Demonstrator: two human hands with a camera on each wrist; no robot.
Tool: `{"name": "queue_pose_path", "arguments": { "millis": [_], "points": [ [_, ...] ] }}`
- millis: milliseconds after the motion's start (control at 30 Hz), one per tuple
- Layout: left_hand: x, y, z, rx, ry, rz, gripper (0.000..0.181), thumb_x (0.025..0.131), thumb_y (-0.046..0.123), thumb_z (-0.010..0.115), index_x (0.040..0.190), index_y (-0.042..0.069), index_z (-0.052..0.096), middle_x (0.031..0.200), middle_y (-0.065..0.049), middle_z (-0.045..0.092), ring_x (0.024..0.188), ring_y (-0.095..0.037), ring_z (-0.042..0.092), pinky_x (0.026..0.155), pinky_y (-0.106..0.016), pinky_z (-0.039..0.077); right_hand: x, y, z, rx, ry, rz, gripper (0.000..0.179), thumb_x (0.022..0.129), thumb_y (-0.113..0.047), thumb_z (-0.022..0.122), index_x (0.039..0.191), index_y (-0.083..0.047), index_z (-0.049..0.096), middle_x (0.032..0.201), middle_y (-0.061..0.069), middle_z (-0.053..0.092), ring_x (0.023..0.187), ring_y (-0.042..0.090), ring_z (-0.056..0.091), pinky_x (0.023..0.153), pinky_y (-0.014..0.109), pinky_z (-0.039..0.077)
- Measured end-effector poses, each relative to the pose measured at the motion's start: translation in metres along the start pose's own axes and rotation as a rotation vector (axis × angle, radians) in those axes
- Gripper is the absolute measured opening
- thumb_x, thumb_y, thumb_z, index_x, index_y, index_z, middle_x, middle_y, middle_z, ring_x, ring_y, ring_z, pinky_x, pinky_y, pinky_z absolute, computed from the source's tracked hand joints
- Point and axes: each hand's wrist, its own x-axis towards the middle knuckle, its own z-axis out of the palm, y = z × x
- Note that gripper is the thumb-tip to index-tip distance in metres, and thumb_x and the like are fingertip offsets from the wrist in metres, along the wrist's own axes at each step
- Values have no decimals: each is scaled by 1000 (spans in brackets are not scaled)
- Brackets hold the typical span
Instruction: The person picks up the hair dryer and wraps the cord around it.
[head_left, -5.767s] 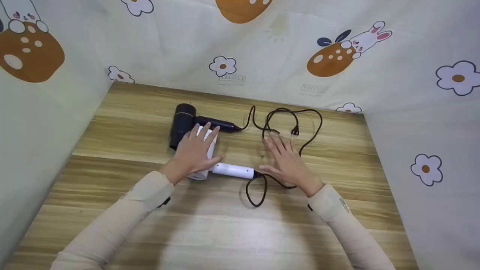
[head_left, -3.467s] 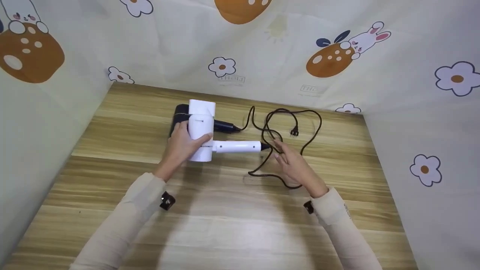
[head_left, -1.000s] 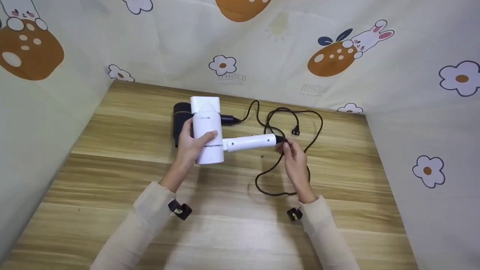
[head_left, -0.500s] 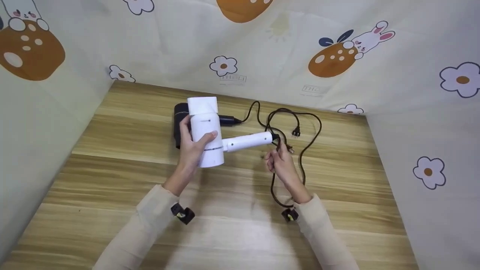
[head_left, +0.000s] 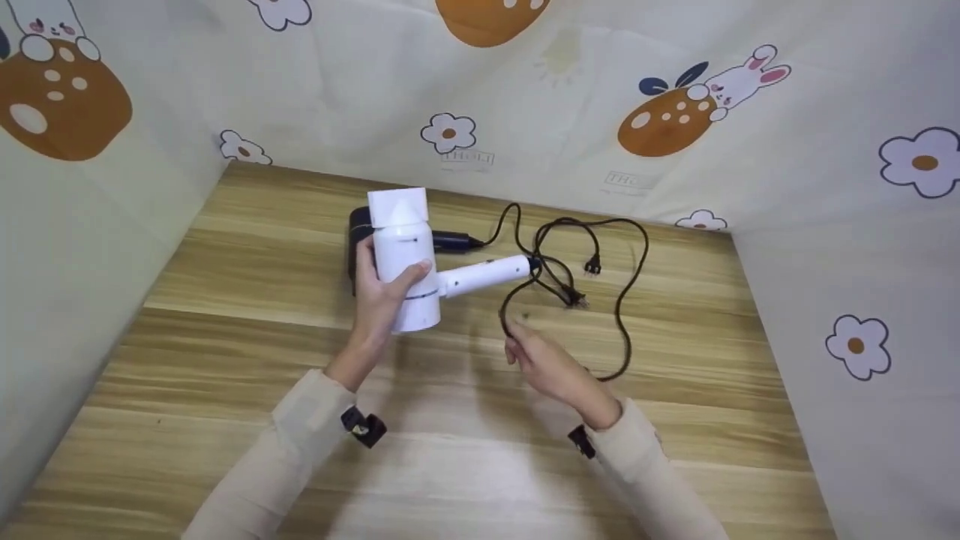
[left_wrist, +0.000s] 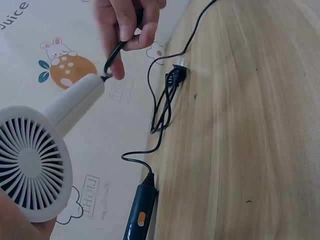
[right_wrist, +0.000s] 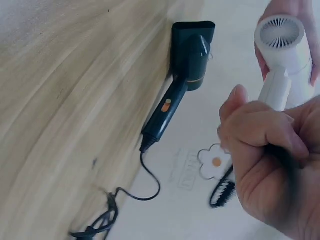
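Note:
A white hair dryer [head_left: 409,259] is held up over the table, its handle pointing right. My left hand [head_left: 377,304] grips its barrel, thumb across the front. The slatted round end of the dryer [left_wrist: 30,165] shows in the left wrist view. Below and right of the handle, my right hand [head_left: 553,369] holds the dryer's black cord [head_left: 503,304] in curled fingers; the right wrist view shows that cord crossing the palm. A dark hair dryer [right_wrist: 190,60] lies behind the white one, which covers part of it in the head view.
The dark dryer's cord [head_left: 516,225] runs right into loops on the wooden table [head_left: 675,420]. Two plugs [head_left: 592,265] lie near those loops. Further cord [head_left: 628,330] curves down on the right. Printed cloth walls [head_left: 337,97] enclose the table's back and sides.
The white dryer has been lifted off the table by my left hand. My right hand has taken its cord and moved down and left with it. A second plug has come into view.

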Motion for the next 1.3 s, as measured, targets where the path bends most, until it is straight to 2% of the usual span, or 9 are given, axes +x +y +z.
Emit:
{"name": "queue_pose_path", "arguments": {
  "millis": [67,133,267,500,633,867,1033,1167,1300],
  "points": [
    [0,-1,0,37,-35,29,67,74,12,74,130,11,36,112,-9,53,97,-22,54,82,-38,50,-1,-4,-2,-94,22,-61,32,96,-7,43,124,6,50,91,15,65,83,27,63,83,39,53],
    [-1,-2,-1,73,-76,50,69,72,13,75,129,11,37,112,-8,54,97,-22,55,81,-39,50,-2,-5,-5,-183,95,-113,24,96,-11,47,112,1,60,94,14,66,87,28,64,79,39,54],
    [-1,-2,-5,69,-128,68,68,70,10,75,128,10,39,110,-9,56,95,-23,56,80,-39,50,-4,1,-18,-201,269,-182,20,92,-14,55,106,-5,67,82,2,62,69,13,58,61,27,50],
    [-1,-3,-12,-36,-167,37,61,71,7,68,125,9,41,106,-7,57,93,-21,57,82,-36,49,-5,17,-39,87,508,-232,12,85,-1,61,94,-5,69,74,1,56,59,3,42,51,17,37],
    [-2,-3,-14,-105,-219,16,58,71,7,64,124,9,42,103,-5,58,92,-19,58,82,-35,49,-6,20,-46,274,575,-123,8,85,-2,63,90,-3,68,74,3,58,62,3,46,53,15,38],
    [-4,-1,-16,-213,-257,-21,61,70,7,58,128,9,39,103,-2,59,90,-17,59,83,-32,49,-5,27,-53,650,539,174,12,89,-9,60,96,0,64,88,-2,65,82,8,60,74,19,50],
    [-6,-1,-17,-248,-260,-31,67,70,7,55,134,10,35,104,-2,58,90,-16,59,83,-32,48,-4,37,-50,852,501,252,8,91,-12,57,91,-8,65,81,-3,60,74,6,52,64,18,44],
    [-7,-1,-16,-290,-265,-13,65,71,7,53,134,11,35,103,-3,58,88,-18,61,81,-33,49,-4,41,-44,828,475,258,11,92,-12,56,93,-6,65,77,-6,60,68,4,50,60,17,40],
    [-7,0,-13,-307,-252,24,58,72,6,53,128,13,39,104,-5,59,87,-20,63,79,-34,51,-7,38,-37,684,410,252,15,93,-6,52,84,3,58,61,-3,48,53,4,41,50,16,33]
  ]
}}
